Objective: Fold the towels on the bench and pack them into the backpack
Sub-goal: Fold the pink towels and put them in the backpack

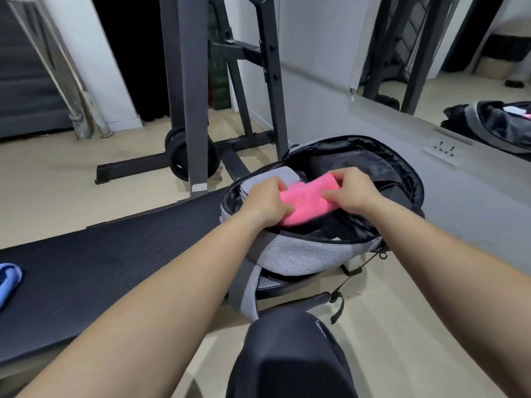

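Covered and cut-off parts at the open backpack

The left hand (265, 203) covers one end of the pink towel (307, 199) and the right hand (355, 192) the other, so only its middle shows. A grey towel (283, 176) in the backpack (298, 257) is partly hidden behind the left hand, and the bag's dark inside under the pink towel cannot be made out. At the desk's (115, 268) left end a blue towel (10, 280) is cut by the picture's edge, as is the desk itself.
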A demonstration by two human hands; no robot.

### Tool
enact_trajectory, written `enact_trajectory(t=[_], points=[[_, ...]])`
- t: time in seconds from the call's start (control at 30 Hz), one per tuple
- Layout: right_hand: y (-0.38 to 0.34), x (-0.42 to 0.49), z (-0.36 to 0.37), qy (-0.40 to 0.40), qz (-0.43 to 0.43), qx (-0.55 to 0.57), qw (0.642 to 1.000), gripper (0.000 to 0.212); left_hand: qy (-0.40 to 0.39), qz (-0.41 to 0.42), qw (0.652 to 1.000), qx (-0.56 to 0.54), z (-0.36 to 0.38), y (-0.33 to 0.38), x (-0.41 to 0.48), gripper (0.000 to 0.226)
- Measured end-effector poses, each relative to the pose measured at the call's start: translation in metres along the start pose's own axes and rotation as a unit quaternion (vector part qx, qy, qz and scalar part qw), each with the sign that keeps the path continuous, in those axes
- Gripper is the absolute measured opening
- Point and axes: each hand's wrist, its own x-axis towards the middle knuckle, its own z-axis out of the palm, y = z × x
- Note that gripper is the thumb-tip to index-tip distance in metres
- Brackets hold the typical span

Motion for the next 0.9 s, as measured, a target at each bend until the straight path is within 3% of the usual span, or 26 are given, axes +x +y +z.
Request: enact_trajectory(t=[0.2,0.37,0.5,0.6,0.73,0.8,0.9], points=[[0.017,0.003,0.023,-0.069,-0.009,-0.056,0.996,0.015,-0.019,0.016,0.992,0.122,0.029,-0.004,0.003,0.035],[0.024,0.011,0.035,-0.068,0.005,-0.068,0.995,0.026,0.04,0.026,0.97,0.239,0.038,-0.004,0.002,0.049],[0.02,0.017,0.043,-0.043,0.029,-0.065,0.997,0.021,0.116,0.059,0.92,0.368,0.04,-0.001,-0.005,0.059],[0.018,0.021,0.048,-0.035,0.037,-0.064,0.997,0.021,0.152,0.079,0.911,0.375,0.04,-0.005,-0.003,0.063],[0.016,0.016,0.053,-0.026,-0.032,-0.117,0.992,0.063,0.062,0.109,0.932,0.339,0.034,-0.021,0.011,0.068],[0.011,0.01,0.055,-0.002,-0.138,-0.178,0.974,0.063,-0.014,0.102,0.931,0.349,0.036,-0.029,0.017,0.07],[0.009,0.009,0.065,-0.11,-0.208,-0.251,0.939,0.06,-0.092,0.078,0.925,0.361,0.04,-0.039,0.019,0.067]])
